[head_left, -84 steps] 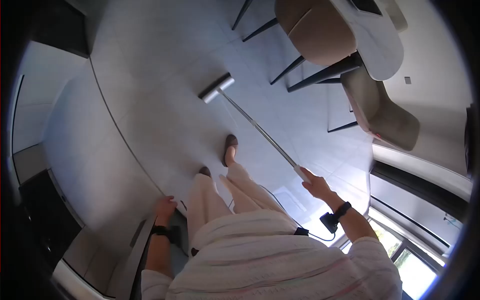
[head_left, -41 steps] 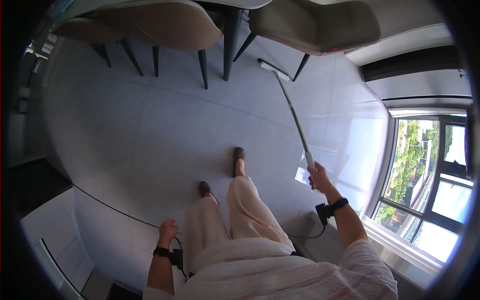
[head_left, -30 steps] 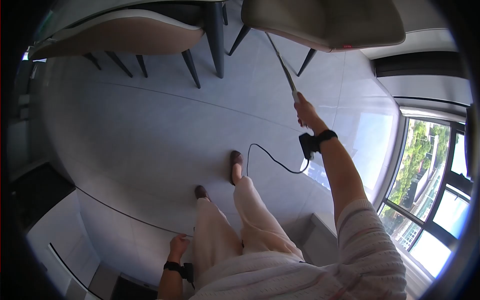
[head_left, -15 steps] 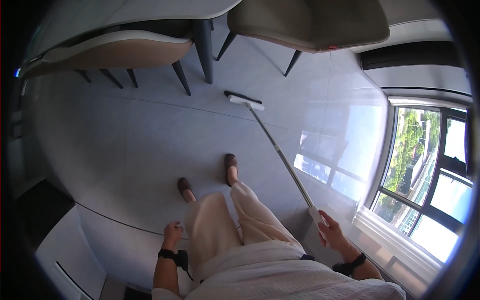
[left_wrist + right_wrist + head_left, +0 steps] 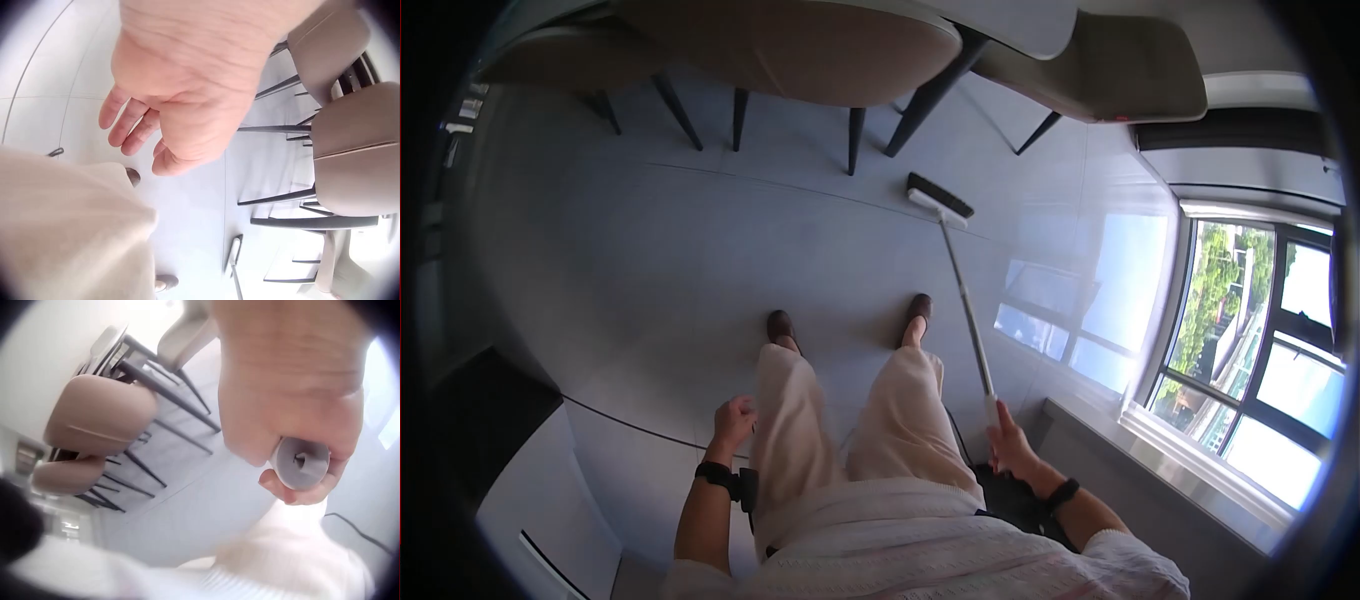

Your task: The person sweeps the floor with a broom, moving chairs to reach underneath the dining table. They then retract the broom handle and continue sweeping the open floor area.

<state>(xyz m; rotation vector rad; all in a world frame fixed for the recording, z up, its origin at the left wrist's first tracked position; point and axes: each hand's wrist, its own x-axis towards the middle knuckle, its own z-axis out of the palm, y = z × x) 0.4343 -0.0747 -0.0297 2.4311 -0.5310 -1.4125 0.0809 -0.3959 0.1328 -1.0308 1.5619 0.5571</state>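
In the head view my right hand (image 5: 1014, 447) grips the white handle end of a long-poled broom (image 5: 968, 310). Its wide head (image 5: 940, 200), white with a dark bristle strip, lies on the floor ahead of my feet, near the table leg. Seen from the right wrist, my fingers (image 5: 312, 492) wrap round the pale, hollow handle end (image 5: 301, 464). My left hand (image 5: 733, 424) hangs beside my left thigh with nothing in it; in the left wrist view its fingers (image 5: 134, 128) are loosely bent.
Padded chairs (image 5: 840, 60) with thin dark legs stand round a white-topped table (image 5: 1030, 25) at the far side. Windows (image 5: 1220, 310) and a low ledge (image 5: 1140, 470) are on the right. A white cabinet (image 5: 550, 490) with a dark top is at lower left.
The broom went forward under a chair about a second ago, then came back toward me; its head has since shifted right. My right arm reached out and drew back. The left hand stays low, unladen.
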